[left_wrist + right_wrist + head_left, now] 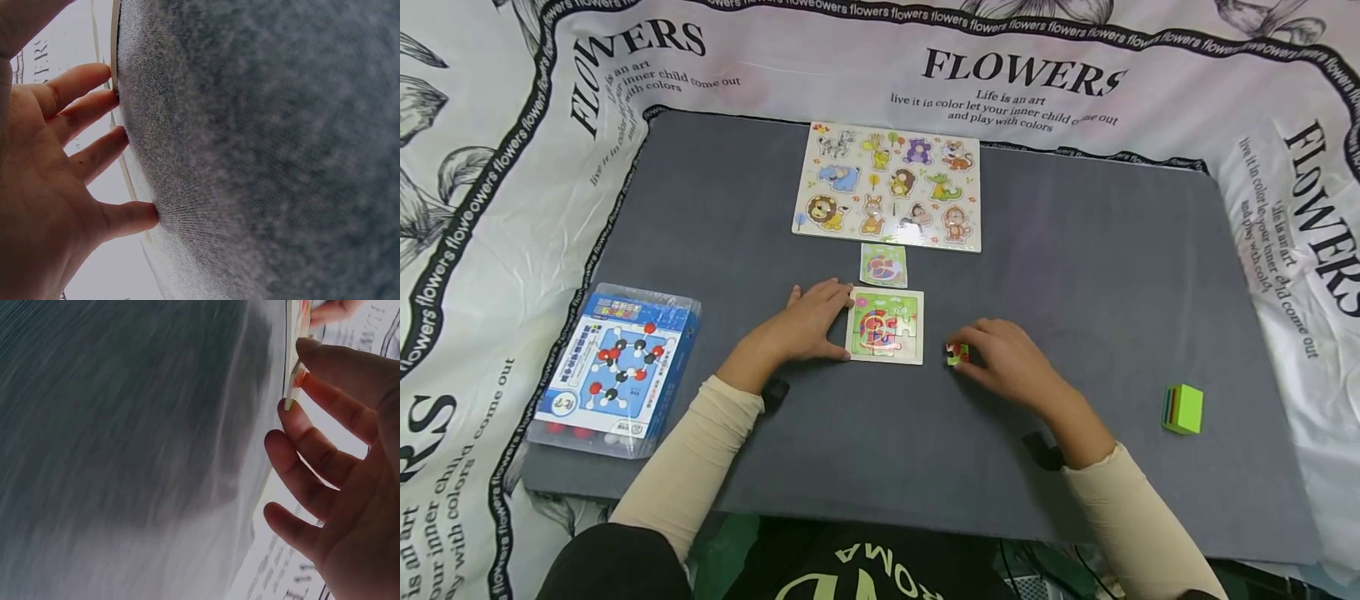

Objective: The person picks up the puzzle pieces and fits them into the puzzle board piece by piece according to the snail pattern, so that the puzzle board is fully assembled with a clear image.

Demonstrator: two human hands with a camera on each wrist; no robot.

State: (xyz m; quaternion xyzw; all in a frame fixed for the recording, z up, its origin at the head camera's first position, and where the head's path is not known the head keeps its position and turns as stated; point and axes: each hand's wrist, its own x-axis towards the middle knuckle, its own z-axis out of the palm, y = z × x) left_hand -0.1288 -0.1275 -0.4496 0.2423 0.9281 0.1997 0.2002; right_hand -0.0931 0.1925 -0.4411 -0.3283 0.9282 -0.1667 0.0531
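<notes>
A small square jigsaw tray lies in mid-table, with a green and red picture in it and a bare patch at its lower right. My left hand rests at the tray's left edge, thumb and fingers spread; the left wrist view shows those fingers extended. To the right of the tray, my right hand pinches a small green and red jigsaw piece. In the right wrist view the thin piece sits between thumb and fingers. A matching picture card lies just above the tray.
An animal puzzle board lies behind the card. On the left stands a plastic case with a molecule-model picture. A stack of colored squares, green on top, sits at the right. Printed fabric surrounds the grey tabletop.
</notes>
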